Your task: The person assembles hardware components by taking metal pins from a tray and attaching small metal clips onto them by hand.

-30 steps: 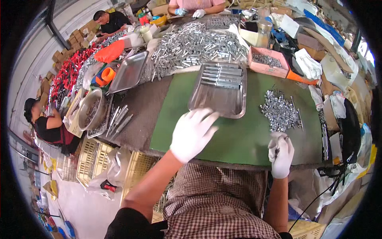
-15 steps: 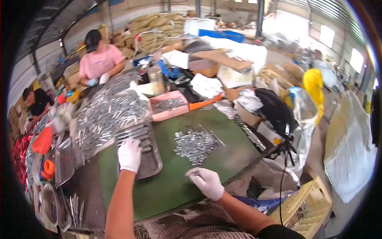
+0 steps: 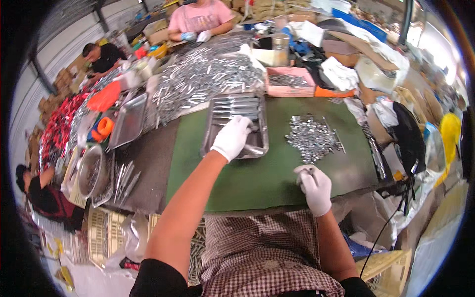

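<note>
The dark workbench (image 3: 154, 171) I'm watching over the link carries a green mat (image 3: 247, 190), and the metal tray (image 3: 253, 148) rests on that. Right of the tray I see a pile of small shiny parts (image 3: 310, 138); beyond it, a heap of silvery pieces (image 3: 208, 74); well left of it, several long metal pieces (image 3: 124, 180).
</note>
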Tool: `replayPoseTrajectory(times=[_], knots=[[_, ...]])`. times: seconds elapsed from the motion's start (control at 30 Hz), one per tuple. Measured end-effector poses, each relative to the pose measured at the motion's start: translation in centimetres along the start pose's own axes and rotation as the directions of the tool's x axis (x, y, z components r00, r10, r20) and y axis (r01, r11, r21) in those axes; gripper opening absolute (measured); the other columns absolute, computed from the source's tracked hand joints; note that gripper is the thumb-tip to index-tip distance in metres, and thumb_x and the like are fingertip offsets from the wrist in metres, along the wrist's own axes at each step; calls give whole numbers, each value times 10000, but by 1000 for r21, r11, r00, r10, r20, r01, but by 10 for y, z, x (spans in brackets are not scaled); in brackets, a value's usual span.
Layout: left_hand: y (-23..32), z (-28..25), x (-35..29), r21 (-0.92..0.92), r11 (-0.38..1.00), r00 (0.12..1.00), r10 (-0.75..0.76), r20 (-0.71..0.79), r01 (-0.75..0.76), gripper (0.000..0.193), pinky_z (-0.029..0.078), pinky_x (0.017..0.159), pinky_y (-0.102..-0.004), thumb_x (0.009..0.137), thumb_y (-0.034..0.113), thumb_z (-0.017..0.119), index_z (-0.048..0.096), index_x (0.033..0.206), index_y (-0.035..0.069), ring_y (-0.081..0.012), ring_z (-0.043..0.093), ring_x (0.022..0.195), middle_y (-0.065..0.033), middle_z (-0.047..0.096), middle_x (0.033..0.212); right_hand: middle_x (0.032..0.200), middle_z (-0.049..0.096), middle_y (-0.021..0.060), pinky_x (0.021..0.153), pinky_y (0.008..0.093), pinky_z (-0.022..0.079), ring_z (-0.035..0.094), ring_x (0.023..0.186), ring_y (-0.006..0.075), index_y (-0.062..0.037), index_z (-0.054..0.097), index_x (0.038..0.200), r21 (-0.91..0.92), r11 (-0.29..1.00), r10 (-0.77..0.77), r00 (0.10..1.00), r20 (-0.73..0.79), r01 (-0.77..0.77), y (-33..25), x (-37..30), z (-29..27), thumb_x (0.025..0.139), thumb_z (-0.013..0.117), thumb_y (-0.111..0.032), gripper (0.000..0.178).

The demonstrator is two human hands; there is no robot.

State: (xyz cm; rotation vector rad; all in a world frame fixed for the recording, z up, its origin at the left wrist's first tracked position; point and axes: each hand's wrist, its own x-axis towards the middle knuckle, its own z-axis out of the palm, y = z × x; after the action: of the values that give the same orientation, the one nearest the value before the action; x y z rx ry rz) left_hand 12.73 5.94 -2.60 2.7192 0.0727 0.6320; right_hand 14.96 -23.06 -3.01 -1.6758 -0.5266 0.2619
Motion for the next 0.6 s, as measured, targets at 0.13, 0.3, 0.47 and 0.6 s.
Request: replayPoseTrajectory(times=[0.13, 0.3, 0.47, 0.6], knots=[[-2, -9, -3, -24, 1000, 991, 10, 130, -7, 153, 433, 946, -413, 937, 129, 492, 580, 1028, 43, -340, 552, 1047, -160, 590, 1014, 684, 587, -9, 572, 229, 418, 497, 605, 59, -13, 693, 947, 94, 993, 62, 998, 27, -64, 2, -1, 2, 921, 533, -119, 194], [-9, -23, -12, -81, 993, 964, 105, 243, -87, 201, 434, 959, -401, 952, 173, 485, 617, 1026, 42, -323, 558, 1054, -146, 608, 1021, 672, 581, -7, 576, 231, 417, 496, 606, 62, -12, 692, 945, 41, 995, 91, 996, 21, -92, -1, -3, 3, 918, 532, -121, 196], [-3, -39, -19, -323, 946, 909, 149, 389, -17, 310, 448, 952, -377, 920, 275, 581, 644, 1135, 62, -278, 594, 1024, -121, 636, 1028, 679, 591, 16, 601, 246, 433, 518, 620, 83, -10, 690, 939, 14, 999, 30, 999, 19, -30, 4, -3, 1, 914, 528, -120, 197], [4, -43, -19, -303, 953, 926, 133, 353, -22, 313, 453, 930, -362, 881, 277, 643, 644, 1115, 69, -272, 585, 1018, -105, 631, 1016, 704, 602, 16, 594, 232, 418, 505, 614, 75, -4, 684, 952, 7, 1000, 20, 999, 43, -20, 4, -4, -1, 931, 515, -128, 210]])
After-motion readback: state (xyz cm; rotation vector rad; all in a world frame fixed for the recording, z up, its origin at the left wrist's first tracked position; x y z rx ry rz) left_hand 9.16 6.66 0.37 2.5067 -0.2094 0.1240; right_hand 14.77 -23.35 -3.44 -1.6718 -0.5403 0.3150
